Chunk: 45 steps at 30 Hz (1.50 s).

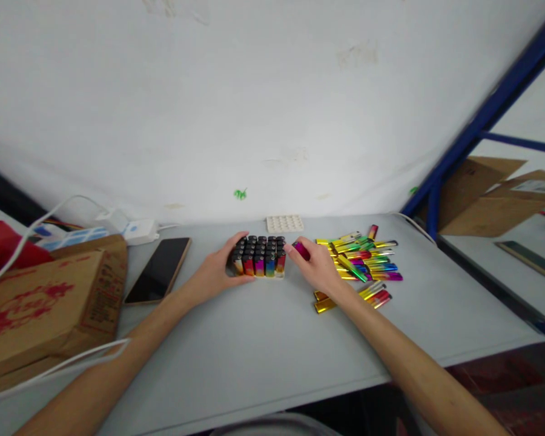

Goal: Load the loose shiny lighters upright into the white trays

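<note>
Several upright lighters with black tops and shiny coloured bodies stand in close rows as a block (260,257) at the middle of the table. My left hand (218,264) grips the block's left side, thumb in front and fingers behind. Just right of the block, my right hand (317,264) pinches a purple lighter (301,250), held at a tilt. Beyond my right forearm lies a loose pile of metallic gold, green, blue and red lighters (366,254). A white tray with small cells (284,223) rests near the wall behind the block.
On the left lie a black phone (158,270), a cardboard box (49,297), a white power strip (140,231) and white cables. A blue metal frame (433,209) rises at the right, with an open carton (490,197) beyond it. The grey table (254,351) ends in front.
</note>
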Tool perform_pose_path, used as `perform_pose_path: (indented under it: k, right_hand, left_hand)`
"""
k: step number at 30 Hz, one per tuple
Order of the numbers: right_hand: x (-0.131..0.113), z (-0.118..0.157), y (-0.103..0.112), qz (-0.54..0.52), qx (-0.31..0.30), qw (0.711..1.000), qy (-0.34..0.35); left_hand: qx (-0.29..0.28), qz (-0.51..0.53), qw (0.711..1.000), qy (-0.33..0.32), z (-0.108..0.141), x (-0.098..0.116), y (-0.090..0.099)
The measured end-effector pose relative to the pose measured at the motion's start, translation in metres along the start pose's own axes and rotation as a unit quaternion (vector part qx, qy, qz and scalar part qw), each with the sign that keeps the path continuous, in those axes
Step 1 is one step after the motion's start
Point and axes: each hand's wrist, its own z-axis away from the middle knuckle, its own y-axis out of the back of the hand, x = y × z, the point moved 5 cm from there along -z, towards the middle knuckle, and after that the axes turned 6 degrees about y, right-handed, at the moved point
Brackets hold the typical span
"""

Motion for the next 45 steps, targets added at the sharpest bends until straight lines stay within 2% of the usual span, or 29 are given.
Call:
perform_pose_path:
  k: [4,6,8,11,14,19,22,32,36,39,42,45]
  right_hand:
    - [-0.013,0.005,0.009,0.038,-0.032,0.994,0.097]
    - [-0.021,0.007,0.015,0.063,-0.029,0.986,0.151]
    - [-0.025,0.009,0.020,0.078,-0.021,0.981,0.177]
    - [-0.026,0.012,0.022,0.070,-0.017,0.983,0.171]
    - [-0.023,0.015,0.015,0.059,-0.031,0.985,0.162]
    - [-0.016,0.015,-0.007,0.065,-0.096,0.978,0.171]
    - [-0.014,0.014,-0.013,0.087,-0.125,0.973,0.174]
    - [-0.010,0.011,-0.006,0.099,-0.146,0.974,0.144]
    - [-0.005,0.007,-0.003,0.071,-0.205,0.970,0.108]
    - [-0.007,0.009,-0.001,0.060,-0.236,0.962,0.126]
    - [-0.010,0.009,-0.001,0.103,-0.220,0.958,0.149]
    - [-0.012,0.005,-0.003,0.145,-0.204,0.957,0.145]
  left_hand:
    - [0.002,-0.001,1.000,0.010,0.001,0.002,0.000]
    - [0.003,0.000,1.000,0.010,0.001,0.002,0.000]
    - [0.004,0.003,1.000,0.006,0.002,0.003,0.000]
    - [0.004,0.010,1.000,0.005,0.001,0.002,-0.001]
    - [0.001,0.012,1.000,0.009,0.001,0.000,-0.002]
    - [0.005,0.009,1.000,0.008,0.001,0.000,-0.001]
    - [0.001,0.013,1.000,0.011,0.002,0.000,-0.001]
    - [-0.003,0.034,0.999,0.012,0.002,0.005,0.000]
    - [-0.001,0.034,0.999,0.011,0.002,0.004,0.000]
    - [-0.002,0.038,0.999,0.011,0.001,0.005,0.000]
    - [-0.002,0.040,0.999,0.006,0.001,0.005,0.001]
    - [-0.002,0.042,0.999,0.006,0.002,0.004,0.000]
